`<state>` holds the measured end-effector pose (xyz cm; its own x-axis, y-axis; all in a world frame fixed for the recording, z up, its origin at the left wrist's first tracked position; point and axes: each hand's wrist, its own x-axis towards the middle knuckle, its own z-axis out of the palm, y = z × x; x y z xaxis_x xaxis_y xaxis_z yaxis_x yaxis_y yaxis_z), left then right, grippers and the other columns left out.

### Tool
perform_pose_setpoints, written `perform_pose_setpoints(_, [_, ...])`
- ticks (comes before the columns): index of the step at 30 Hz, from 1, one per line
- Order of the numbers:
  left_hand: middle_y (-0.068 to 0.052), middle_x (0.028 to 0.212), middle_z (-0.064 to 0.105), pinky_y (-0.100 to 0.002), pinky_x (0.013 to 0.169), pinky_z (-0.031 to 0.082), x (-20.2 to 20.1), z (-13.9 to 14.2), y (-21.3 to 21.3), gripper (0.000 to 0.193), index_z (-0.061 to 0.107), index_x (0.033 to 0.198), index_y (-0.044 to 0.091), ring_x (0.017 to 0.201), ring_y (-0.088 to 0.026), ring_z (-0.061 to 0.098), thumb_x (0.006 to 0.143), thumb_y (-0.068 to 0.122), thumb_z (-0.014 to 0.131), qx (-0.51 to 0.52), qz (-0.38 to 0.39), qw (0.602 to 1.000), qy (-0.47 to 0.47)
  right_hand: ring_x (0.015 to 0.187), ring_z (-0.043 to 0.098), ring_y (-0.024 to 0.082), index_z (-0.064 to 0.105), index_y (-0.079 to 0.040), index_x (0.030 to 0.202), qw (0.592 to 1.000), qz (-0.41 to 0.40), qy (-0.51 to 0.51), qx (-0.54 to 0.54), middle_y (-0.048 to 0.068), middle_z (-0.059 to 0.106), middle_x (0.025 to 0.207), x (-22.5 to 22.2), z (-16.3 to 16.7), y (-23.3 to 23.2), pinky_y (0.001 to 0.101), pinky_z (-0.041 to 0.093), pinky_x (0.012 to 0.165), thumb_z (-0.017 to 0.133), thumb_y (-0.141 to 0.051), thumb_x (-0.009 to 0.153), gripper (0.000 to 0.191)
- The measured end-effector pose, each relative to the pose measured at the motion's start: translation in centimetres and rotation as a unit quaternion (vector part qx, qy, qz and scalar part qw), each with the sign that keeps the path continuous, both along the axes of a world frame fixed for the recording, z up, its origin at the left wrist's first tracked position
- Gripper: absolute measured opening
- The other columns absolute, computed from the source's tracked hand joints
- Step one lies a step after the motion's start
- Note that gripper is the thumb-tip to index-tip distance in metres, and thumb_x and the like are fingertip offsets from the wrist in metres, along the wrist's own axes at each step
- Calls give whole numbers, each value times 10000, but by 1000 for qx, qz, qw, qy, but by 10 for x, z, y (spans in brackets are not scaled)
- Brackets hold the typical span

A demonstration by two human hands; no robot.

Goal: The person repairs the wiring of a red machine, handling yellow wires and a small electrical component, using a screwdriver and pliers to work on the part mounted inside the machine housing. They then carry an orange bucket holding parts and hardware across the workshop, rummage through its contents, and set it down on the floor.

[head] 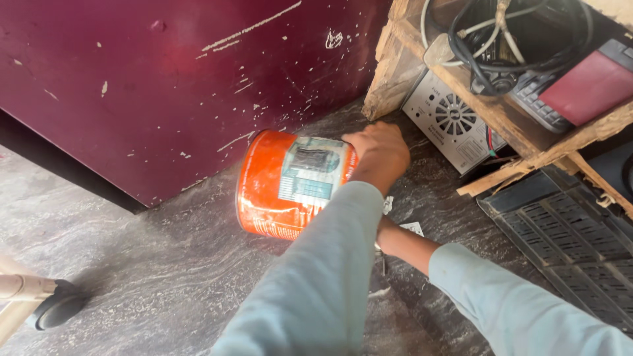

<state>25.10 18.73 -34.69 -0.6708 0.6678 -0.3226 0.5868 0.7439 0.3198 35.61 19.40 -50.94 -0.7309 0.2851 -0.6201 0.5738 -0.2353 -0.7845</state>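
An orange tin can (283, 184) with a pale label lies tipped on its side on the dark marbled floor (165, 264), close against a maroon cabinet. My left hand (378, 155) reaches across and is closed over the can's right end. My right forearm comes in from the lower right and passes under my left sleeve. Only the wrist end of my right hand (388, 237) shows, so its fingers are hidden. Small metal bits (382, 264) and a white scrap (413, 228) lie on the floor beside it.
A scratched maroon cabinet (165, 79) fills the upper left. At the upper right, a rough wooden shelf (395, 66) holds tangled cables (501, 33), with a grey electronic box (448, 122) below it. A black slatted panel (567, 237) lies at the right, a caster wheel (58, 308) at the lower left.
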Motion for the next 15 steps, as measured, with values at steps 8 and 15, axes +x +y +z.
perform_pose_setpoints(8, [-91, 1413, 649, -598, 1184, 320, 38, -36, 2, 460, 674, 1361, 116, 1322, -314, 604, 934, 281, 720, -18, -61, 997, 35, 1220, 589, 164, 533, -119, 1386, 983, 107, -125, 80, 39, 645, 1303, 7, -14, 22, 358, 498, 955, 525, -357, 1025, 432])
perform_pose_setpoints(15, [-102, 1378, 635, -538, 1061, 462, 21, -46, 0, 427, 674, 1306, 116, 1285, -315, 610, 900, 243, 707, 48, -62, 997, 11, 880, 613, 261, 598, -17, 1214, 989, 90, -80, 86, 157, 651, 1033, 10, 4, 31, 386, 505, 659, 536, -287, 1036, 329])
